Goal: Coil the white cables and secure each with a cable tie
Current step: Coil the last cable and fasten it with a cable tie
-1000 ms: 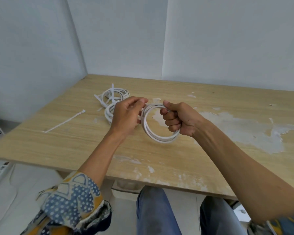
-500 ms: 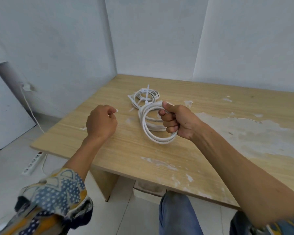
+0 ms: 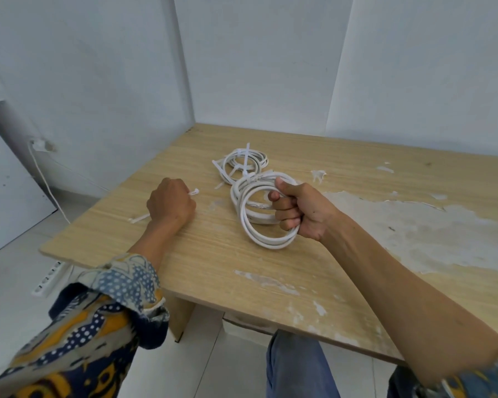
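Left hand (image 3: 170, 202) has left the coil and now closes on the loose cable tie (image 3: 140, 217) by the table's (image 3: 227, 282) left edge. Right hand (image 3: 299, 209) fists the fresh coil (image 3: 266, 244) mid-table, so tying looks next. Tied coils (image 3: 243, 163) lie beyond.

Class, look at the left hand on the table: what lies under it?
A white cable tie: its head shows right of the left hand, its tail left. Its middle is hidden inside the grip.

Three white cable coils (image 3: 243, 216) (image 3: 234, 193) (image 3: 263, 162), one loose cable tie (image 3: 194, 192), a left hand (image 3: 170, 202), a right hand (image 3: 302, 211), one table (image 3: 357, 173).
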